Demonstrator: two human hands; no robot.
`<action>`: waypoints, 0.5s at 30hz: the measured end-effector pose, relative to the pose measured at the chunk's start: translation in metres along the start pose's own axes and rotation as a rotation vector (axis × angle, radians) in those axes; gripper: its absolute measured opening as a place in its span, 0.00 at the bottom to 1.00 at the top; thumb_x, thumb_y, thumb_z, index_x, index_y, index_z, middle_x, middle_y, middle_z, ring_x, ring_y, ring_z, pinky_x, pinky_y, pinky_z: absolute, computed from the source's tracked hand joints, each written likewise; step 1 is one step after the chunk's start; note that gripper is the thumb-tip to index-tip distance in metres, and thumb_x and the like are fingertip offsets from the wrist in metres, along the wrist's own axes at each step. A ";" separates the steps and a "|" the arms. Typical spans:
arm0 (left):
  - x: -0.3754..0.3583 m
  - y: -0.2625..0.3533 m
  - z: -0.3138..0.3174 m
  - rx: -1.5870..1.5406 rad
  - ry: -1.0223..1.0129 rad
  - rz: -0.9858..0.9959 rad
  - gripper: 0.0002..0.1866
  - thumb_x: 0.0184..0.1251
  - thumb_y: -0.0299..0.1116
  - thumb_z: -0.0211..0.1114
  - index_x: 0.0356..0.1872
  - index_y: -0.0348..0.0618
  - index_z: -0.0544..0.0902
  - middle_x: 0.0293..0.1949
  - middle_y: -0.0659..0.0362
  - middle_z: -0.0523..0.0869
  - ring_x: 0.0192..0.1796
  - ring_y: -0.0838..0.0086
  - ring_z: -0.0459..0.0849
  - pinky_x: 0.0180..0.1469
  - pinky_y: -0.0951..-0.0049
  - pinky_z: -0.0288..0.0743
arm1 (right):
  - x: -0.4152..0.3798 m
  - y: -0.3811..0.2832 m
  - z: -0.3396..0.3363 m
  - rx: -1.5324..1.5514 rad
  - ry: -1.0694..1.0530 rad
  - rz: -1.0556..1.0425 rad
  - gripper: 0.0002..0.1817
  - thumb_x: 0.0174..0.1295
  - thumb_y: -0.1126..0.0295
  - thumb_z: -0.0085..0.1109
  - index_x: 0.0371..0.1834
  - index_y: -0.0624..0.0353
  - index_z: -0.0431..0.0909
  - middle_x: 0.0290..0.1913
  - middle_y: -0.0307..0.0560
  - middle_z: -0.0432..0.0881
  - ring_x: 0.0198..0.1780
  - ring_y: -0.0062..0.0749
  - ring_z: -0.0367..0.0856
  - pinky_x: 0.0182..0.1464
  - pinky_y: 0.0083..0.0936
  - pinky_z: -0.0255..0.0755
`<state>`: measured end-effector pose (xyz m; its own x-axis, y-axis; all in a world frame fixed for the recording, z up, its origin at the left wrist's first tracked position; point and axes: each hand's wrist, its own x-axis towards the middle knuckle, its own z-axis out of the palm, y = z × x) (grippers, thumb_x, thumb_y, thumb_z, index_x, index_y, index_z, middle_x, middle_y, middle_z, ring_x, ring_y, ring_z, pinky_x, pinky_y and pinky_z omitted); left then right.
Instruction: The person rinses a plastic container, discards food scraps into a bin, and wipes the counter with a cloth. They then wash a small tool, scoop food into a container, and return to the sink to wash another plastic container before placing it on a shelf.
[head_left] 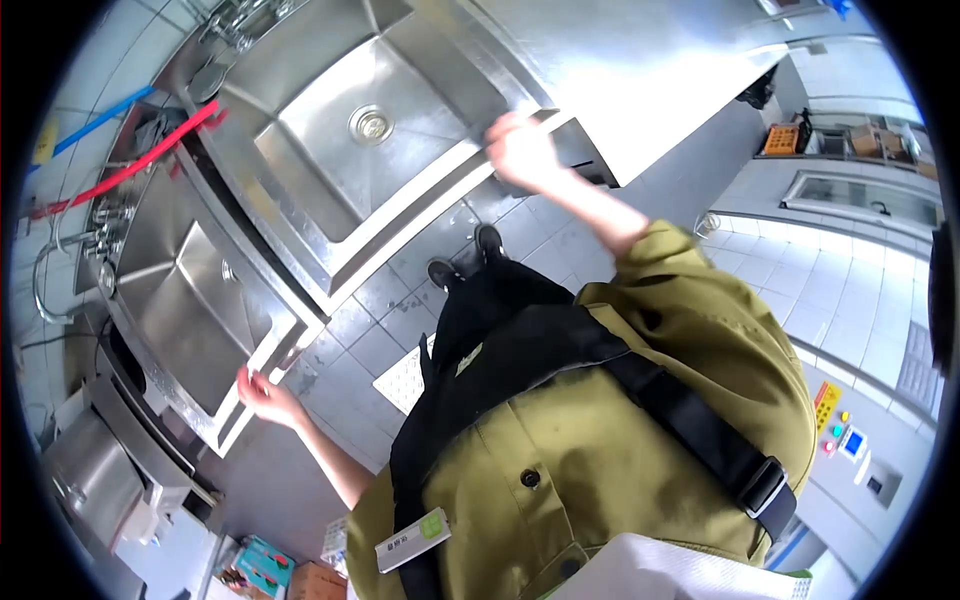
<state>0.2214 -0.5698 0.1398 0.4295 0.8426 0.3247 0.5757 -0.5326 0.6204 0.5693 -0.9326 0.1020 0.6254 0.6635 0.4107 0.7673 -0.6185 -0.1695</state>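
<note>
My left hand (pixel 268 398) is at the front rim of the smaller steel sink (pixel 205 405), its fingers loosely bent and apart with nothing in them. Slightly blurred, my right hand (pixel 522 152) overlaps the front right corner of the large steel sink (pixel 440 185) in this view. Its fingers are curled in, and no object shows in them. A round drain (pixel 371 125) sits in the floor of the large basin. I wear an olive shirt (pixel 540 440) and a black apron (pixel 500 350).
A red hose-like strip (pixel 140 165) and a blue one (pixel 105 125) run past the taps (pixel 90 245). A steel counter (pixel 640 80) adjoins the large sink. Grey floor tiles (pixel 395 290) lie underfoot. At right stands a panel with coloured buttons (pixel 835 435); boxes (pixel 262 565) are lower left.
</note>
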 end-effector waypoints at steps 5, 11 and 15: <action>-0.023 -0.010 0.004 -0.107 0.034 -0.143 0.16 0.61 0.33 0.52 0.48 0.37 0.72 0.49 0.50 0.72 0.46 0.65 0.73 0.48 0.71 0.68 | 0.059 -0.134 0.032 0.800 -0.342 0.579 0.13 0.47 0.64 0.44 0.27 0.57 0.78 0.32 0.55 0.78 0.39 0.48 0.75 0.46 0.37 0.68; -0.002 0.000 0.016 0.283 -0.077 0.111 0.30 0.62 0.53 0.42 0.61 0.46 0.57 0.63 0.44 0.50 0.64 0.50 0.47 0.61 0.51 0.43 | 0.086 -0.012 -0.096 0.217 0.273 0.587 0.26 0.48 0.53 0.49 0.48 0.57 0.68 0.45 0.55 0.69 0.49 0.48 0.68 0.51 0.44 0.60; -0.010 0.109 0.052 -0.154 -0.075 0.250 0.31 0.62 0.44 0.48 0.61 0.35 0.53 0.61 0.45 0.54 0.64 0.57 0.52 0.63 0.62 0.45 | 0.051 0.047 -0.158 -0.096 0.562 0.581 0.37 0.48 0.47 0.51 0.57 0.59 0.56 0.59 0.66 0.53 0.57 0.58 0.56 0.57 0.49 0.50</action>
<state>0.3159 -0.6409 0.1674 0.5986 0.6754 0.4308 0.3354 -0.6997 0.6309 0.6154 -0.9945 0.2565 0.7359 -0.0695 0.6735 0.3105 -0.8493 -0.4270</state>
